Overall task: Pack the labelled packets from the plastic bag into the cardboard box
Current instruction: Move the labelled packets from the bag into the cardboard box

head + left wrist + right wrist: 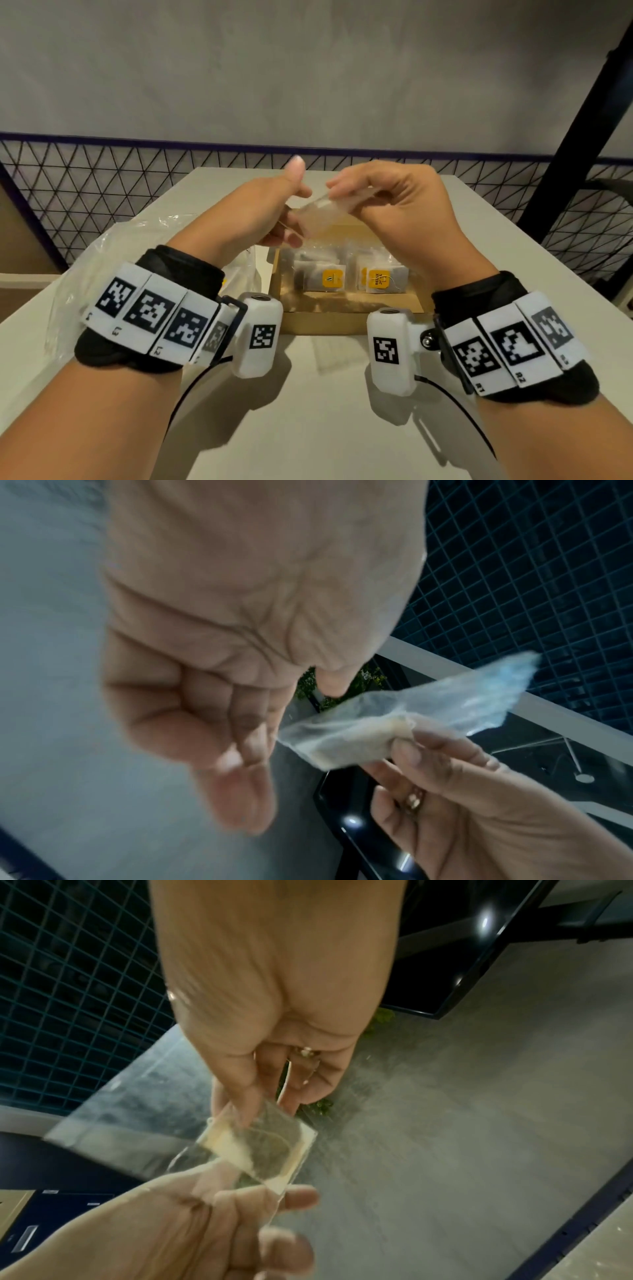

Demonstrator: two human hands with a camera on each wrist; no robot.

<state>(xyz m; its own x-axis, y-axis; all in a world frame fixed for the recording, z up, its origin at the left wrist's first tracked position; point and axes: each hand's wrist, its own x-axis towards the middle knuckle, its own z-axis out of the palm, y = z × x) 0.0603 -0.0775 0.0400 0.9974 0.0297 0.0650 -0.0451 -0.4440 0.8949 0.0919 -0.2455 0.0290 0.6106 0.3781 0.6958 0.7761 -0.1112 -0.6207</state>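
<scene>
Nearest the person, the pale table (308, 428) lies bare in front of the two wrists. Beyond them an open cardboard box (342, 320) sits on it, with several packets (323, 281) carrying yellow labels lying flat inside. To the box's left, just beside it, lies a crumpled clear plastic bag (113, 246). Above the far end of the box, both hands meet on one clear packet (317, 214). The right hand (400, 212) pinches it between thumb and fingers. The left hand (260, 212) has its fingers curled at the packet's other edge, thumb raised. Farther back stand a wire mesh fence (102, 178) and a grey wall (308, 68).
</scene>
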